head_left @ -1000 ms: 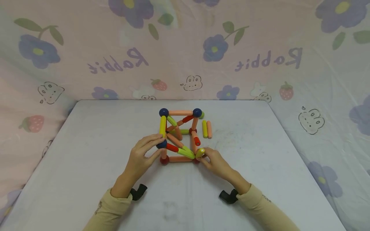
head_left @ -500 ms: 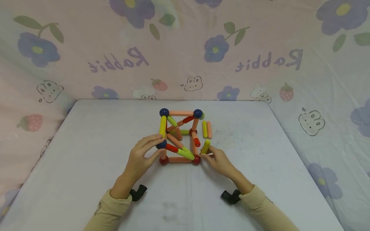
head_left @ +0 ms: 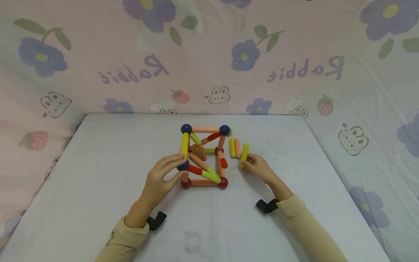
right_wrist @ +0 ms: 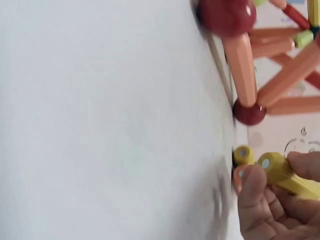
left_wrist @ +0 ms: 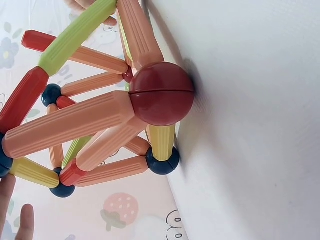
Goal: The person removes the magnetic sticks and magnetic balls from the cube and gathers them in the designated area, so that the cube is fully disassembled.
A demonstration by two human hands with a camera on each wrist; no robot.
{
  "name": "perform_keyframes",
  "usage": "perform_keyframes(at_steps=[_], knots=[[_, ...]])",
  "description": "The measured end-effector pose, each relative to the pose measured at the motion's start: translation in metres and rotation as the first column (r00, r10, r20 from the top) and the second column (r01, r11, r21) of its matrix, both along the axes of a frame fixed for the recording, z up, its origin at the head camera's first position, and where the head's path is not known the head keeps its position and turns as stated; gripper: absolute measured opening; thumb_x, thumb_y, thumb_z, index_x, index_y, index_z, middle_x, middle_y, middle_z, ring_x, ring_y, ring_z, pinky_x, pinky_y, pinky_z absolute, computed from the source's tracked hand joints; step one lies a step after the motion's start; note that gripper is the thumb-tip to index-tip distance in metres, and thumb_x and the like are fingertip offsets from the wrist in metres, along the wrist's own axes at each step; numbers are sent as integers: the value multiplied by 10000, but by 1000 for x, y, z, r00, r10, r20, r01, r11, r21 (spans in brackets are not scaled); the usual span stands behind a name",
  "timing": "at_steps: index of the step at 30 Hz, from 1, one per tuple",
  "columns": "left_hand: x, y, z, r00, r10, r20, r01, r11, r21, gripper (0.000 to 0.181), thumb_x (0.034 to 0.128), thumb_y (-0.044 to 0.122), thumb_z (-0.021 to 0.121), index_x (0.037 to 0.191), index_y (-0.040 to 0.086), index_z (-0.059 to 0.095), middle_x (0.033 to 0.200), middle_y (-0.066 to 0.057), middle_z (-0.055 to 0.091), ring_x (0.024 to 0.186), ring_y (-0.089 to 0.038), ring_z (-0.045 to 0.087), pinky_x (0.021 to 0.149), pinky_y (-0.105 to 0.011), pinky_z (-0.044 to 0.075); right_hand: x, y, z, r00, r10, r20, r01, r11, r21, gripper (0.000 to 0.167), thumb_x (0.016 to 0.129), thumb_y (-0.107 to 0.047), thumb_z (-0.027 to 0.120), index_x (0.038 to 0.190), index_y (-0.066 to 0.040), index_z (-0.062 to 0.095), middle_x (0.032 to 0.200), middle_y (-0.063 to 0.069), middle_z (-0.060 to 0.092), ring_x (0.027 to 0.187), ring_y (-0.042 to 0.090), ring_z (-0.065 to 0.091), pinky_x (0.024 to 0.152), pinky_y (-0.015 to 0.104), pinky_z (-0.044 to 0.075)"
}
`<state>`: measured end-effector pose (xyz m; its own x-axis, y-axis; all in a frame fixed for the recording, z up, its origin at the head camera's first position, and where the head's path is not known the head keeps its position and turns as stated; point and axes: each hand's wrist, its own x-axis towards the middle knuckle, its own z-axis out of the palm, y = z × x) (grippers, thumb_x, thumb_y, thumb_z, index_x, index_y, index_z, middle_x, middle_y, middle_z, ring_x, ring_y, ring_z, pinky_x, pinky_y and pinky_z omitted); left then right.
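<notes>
A frame of magnetic sticks and balls stands on the table, with blue balls on top and red balls [head_left: 223, 182] at its base. At its front left top corner my left hand [head_left: 162, 175] holds a blue ball [head_left: 183, 166], thumb below and fingers above. A yellow stick [head_left: 184, 143] runs back from that ball. To the right of the frame, my right hand [head_left: 260, 169] pinches a loose yellow magnetic stick [head_left: 245, 150], clear of the frame. In the right wrist view the thumb and fingers grip this yellow stick [right_wrist: 296, 183], its round metal end showing.
A yellow-green stick [head_left: 232, 147] and a peach stick [head_left: 237, 148] lie side by side just left of the right hand. Something green [head_left: 230, 131] shows partly behind the back right blue ball [head_left: 224, 130]. A red-tipped stick [head_left: 223, 162] juts from the frame's right side.
My right hand has carried the yellow stick away from the frame's front right corner, rightward and back towards the loose sticks. My left hand has stayed on the blue ball.
</notes>
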<state>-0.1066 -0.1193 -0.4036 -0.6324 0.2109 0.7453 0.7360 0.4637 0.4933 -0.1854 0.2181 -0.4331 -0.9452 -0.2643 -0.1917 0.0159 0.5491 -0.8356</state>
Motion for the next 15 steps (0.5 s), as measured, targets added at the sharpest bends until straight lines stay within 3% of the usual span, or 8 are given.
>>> perform_keyframes(at_steps=[9, 15], knots=[[-2, -2, -4, 1000, 1, -16, -1, 1000, 3, 483, 644, -49, 828, 1107, 2, 701, 1138, -172, 672, 1115, -235, 616, 1052, -61, 387, -32, 9, -3, 993, -91, 72, 91, 996, 2, 572, 958, -93, 559, 1404, 167, 315, 898, 180, 671, 623, 46, 611, 603, 223, 562], [-3, -1, -4, 1000, -5, -25, 5, 1000, 2, 501, 625, -62, 832, 1105, 3, 702, 1137, -172, 673, 1118, -236, 615, 1056, -64, 386, -46, 7, -6, 985, -132, 111, 126, 990, 56, 536, 959, -124, 572, 1385, 133, 375, 786, 59, 649, 583, 53, 579, 572, 188, 533]])
